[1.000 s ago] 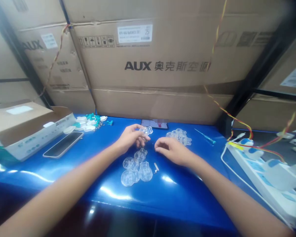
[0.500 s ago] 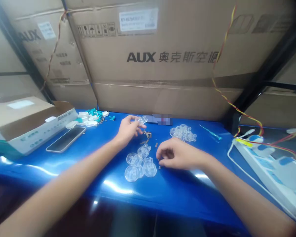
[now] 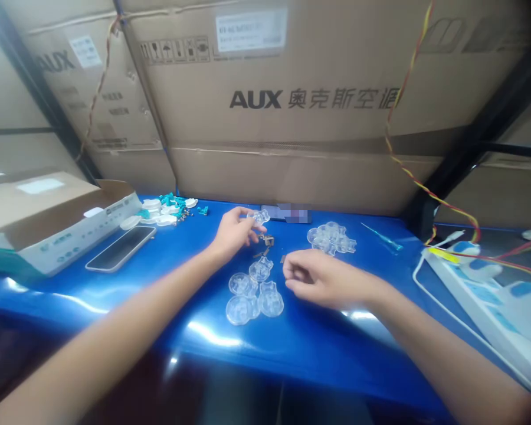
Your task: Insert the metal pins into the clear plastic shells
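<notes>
My left hand (image 3: 233, 235) pinches a clear plastic cover (image 3: 262, 217) between thumb and fingers, just above the table. Small metal pieces (image 3: 269, 241) lie beneath and beside its fingertips. Closer to me, several clear round covers (image 3: 238, 310) with notched tabs lie in a loose group between my forearms. Right of that group, my right hand (image 3: 316, 277) is curled with its fingertips together. Whatever it may hold is too small or hidden to make out. Beyond this hand sits a second pile of clear covers (image 3: 331, 236).
On the left are an open carton (image 3: 77, 233), a phone (image 3: 121, 249) and a heap of white and teal parts (image 3: 161, 211). A thin teal-handled tool (image 3: 387, 241) lies right, near a power strip (image 3: 473, 283) with cables. Large cardboard boxes (image 3: 292, 147) wall off the back.
Both hands keep nearly the same places while the view shifts slightly. A tiny piece seen below my right fingertips earlier no longer shows; those fingers look more closed.
</notes>
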A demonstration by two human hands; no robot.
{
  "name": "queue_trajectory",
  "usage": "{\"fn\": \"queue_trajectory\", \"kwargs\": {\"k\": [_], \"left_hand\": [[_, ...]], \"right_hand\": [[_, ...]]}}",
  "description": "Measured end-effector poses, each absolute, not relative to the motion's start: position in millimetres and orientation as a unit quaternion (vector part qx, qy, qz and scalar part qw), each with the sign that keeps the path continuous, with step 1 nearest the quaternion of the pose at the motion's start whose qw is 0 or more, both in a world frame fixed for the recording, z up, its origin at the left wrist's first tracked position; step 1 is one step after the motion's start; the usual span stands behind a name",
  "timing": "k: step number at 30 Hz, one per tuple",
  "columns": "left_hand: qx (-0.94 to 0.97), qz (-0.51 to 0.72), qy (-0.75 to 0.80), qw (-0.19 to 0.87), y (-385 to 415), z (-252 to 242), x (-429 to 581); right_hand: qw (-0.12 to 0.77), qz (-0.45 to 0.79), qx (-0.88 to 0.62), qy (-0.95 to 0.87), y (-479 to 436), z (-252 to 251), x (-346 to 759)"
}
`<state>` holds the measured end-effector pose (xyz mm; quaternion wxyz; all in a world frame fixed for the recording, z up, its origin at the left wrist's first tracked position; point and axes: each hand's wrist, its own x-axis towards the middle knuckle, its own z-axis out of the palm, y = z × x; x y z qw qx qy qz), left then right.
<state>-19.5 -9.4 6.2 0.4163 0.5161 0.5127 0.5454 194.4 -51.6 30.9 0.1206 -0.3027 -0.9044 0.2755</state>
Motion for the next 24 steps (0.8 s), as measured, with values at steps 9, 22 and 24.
{"fn": "queue_trajectory", "kwargs": {"k": [9,22,24], "left_hand": [[0.542,0.532,0.509,0.406,-9.6,4.2,-20.5],[0.611,0.458,0.397,0.509,-28.0,10.7,-4.5],[0.625,0.453,0.396,0.498,-34.0,10.4,2.6]], "right_hand": [[0.273,0.376,-0.394,-0.793,-32.2,25.9,197.4],[0.447,0.602,-0.332,-0.573,-23.1,23.4,193.5],[0.463,0.607,-0.316,-0.564,-26.9,27.4,191.8]]}}
